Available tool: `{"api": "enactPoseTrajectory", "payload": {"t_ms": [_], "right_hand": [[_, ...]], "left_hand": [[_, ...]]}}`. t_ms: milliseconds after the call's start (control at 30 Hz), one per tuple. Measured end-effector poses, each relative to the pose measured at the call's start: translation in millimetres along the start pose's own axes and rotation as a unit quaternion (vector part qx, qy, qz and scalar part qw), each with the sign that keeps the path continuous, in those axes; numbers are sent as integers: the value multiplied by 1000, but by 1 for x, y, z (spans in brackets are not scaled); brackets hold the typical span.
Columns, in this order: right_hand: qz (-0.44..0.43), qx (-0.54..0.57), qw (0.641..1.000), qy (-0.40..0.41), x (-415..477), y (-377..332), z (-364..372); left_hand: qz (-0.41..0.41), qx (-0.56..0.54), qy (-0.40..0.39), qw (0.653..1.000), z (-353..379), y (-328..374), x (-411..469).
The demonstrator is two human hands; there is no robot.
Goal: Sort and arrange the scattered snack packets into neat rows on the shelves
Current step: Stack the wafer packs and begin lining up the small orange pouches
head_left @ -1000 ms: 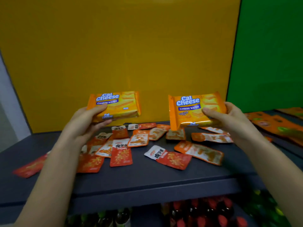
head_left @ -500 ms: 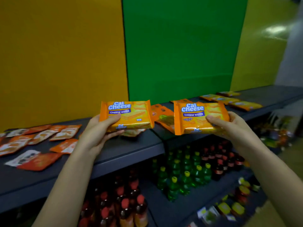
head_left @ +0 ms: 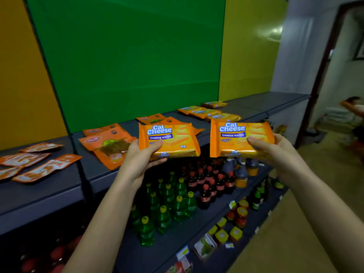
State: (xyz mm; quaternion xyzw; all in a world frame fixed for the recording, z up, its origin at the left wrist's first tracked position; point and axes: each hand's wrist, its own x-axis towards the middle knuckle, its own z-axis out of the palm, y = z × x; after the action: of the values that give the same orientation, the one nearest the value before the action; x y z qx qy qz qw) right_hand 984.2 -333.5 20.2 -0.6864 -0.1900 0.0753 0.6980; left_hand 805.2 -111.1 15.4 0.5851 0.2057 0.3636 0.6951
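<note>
My left hand (head_left: 140, 160) grips an orange Cal Cheese wafer packet (head_left: 171, 139) by its lower left corner, thumb on the front. In my right hand (head_left: 275, 152) is a second Cal Cheese wafer packet (head_left: 236, 137), held by its right side. Both packets hang in the air in front of the dark grey top shelf (head_left: 94, 172). On that shelf, further right, lie several more Cal Cheese packets (head_left: 208, 112). Larger orange snack pouches (head_left: 107, 143) lie in the green-backed section. Small orange sachets (head_left: 35, 164) lie scattered at the left.
Below the top shelf stand green bottles (head_left: 167, 205), red-capped dark bottles (head_left: 208, 184) and small jars (head_left: 239, 213). The right end of the top shelf (head_left: 275, 101) has bare surface. A person (head_left: 352, 107) is in a doorway at far right.
The view has swung right along the shelf, from the yellow section with small sachets to the green section. Both hands carried their wafer packets rightward with it, grips unchanged.
</note>
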Motion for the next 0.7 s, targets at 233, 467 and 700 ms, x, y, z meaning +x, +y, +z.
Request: {"api": "enactPoseTrajectory", "payload": {"t_ms": [233, 467, 700], "right_hand": [[-3, -4, 999, 42, 76, 26, -64], [-19, -10, 999, 46, 185, 29, -112], [-28, -10, 999, 45, 284, 29, -154]], "left_hand": [[-2, -10, -29, 1000, 100, -42, 55], [16, -26, -45, 999, 211, -67, 138], [18, -27, -43, 999, 293, -81, 211]]}}
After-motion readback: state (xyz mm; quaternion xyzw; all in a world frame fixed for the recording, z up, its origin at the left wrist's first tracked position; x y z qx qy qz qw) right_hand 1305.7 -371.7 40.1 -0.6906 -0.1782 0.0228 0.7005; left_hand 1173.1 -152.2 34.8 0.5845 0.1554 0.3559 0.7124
